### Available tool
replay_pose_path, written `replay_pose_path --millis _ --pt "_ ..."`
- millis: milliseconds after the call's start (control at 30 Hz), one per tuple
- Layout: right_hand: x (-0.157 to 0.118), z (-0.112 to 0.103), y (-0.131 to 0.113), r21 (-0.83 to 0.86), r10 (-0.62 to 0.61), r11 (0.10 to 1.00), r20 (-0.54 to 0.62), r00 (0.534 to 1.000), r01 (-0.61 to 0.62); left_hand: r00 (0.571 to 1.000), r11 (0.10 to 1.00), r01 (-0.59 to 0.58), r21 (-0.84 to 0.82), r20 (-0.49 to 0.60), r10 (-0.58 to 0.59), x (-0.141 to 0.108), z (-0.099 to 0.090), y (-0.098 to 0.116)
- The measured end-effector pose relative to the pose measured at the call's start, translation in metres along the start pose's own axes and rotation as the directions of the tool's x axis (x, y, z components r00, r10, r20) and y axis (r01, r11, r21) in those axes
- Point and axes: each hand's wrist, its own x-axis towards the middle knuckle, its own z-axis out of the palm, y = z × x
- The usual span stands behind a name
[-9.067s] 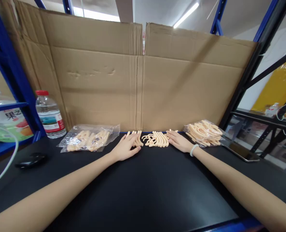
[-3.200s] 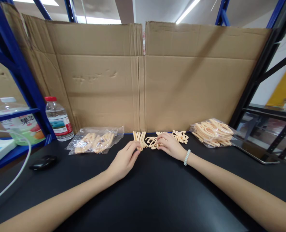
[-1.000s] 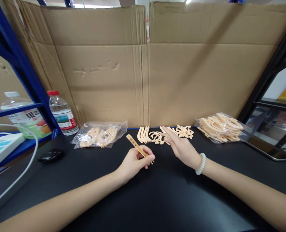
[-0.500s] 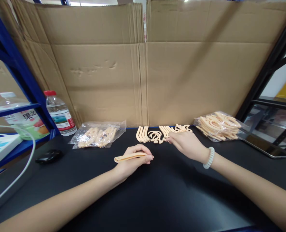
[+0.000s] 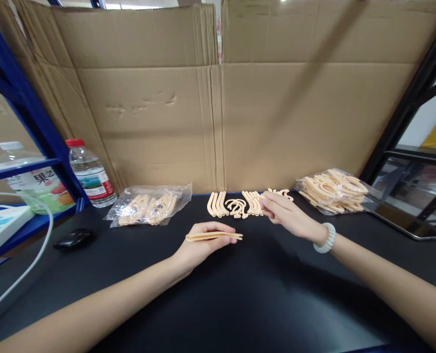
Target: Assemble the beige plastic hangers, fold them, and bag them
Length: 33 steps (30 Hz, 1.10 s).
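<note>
My left hand (image 5: 206,245) is closed around a long, slim, cream-coloured strip (image 5: 206,236), held nearly level above the black table. Its right end, past my fingertips, looks split in two. To the right, my right hand (image 5: 289,214) has its fingers pressed together over a row of curved cream strips (image 5: 253,203); whether anything is pinched in them is hidden. Left of that row lie several matching curved strips (image 5: 218,203) side by side. Between the two groups sit small curved pieces (image 5: 236,207). More cream pieces (image 5: 282,192) show behind my right hand.
A clear bag of cream parts (image 5: 149,207) lies at left, another bag (image 5: 333,191) at right beside a phone-like slab (image 5: 401,220). A mouse (image 5: 73,239), a red-capped bottle (image 5: 90,174) and a white cable (image 5: 43,252) are left. A cardboard wall (image 5: 147,122) stands behind.
The strip in my left hand has turned and shifted right, so its end now sticks out past the fingertips. My right hand has moved slightly right.
</note>
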Motion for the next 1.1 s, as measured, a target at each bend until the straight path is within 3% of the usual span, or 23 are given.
replay_pose_path --millis 100,300,367,467,633,833,1100 --pt "0.001 -0.001 0.002 0.098 0.051 0.994 0.071 0.996 -0.058 0.999 0.999 -0.034 -0.01 0.002 0.034 0.0 0.001 -0.002" --pt "0.001 0.0 0.005 -0.189 -0.165 0.964 0.118 0.979 0.186 0.999 0.998 -0.05 -0.028 -0.006 0.05 0.0 0.001 -0.006" --pt "0.001 0.002 0.005 -0.148 -0.119 0.98 0.113 0.986 0.135 0.999 0.999 -0.04 -0.03 -0.022 0.039 0.0 0.002 -0.005" --pt "0.001 0.006 0.005 0.069 -0.005 0.998 0.14 0.99 -0.004 0.999 0.999 -0.028 -0.017 -0.041 0.027 -0.001 0.003 -0.003" --pt "-0.001 0.014 0.004 0.389 0.074 0.907 0.227 0.971 -0.16 0.998 0.999 -0.039 -0.016 -0.049 0.038 -0.003 0.006 -0.004" --pt "-0.005 0.022 0.002 0.434 0.089 0.877 0.279 0.956 -0.209 0.997 0.999 -0.044 -0.004 -0.066 0.043 -0.002 0.005 -0.004" --pt "-0.006 0.029 0.007 0.52 0.142 0.817 0.239 0.961 -0.25 0.996 0.997 -0.072 0.006 -0.056 0.072 -0.003 0.005 -0.005"
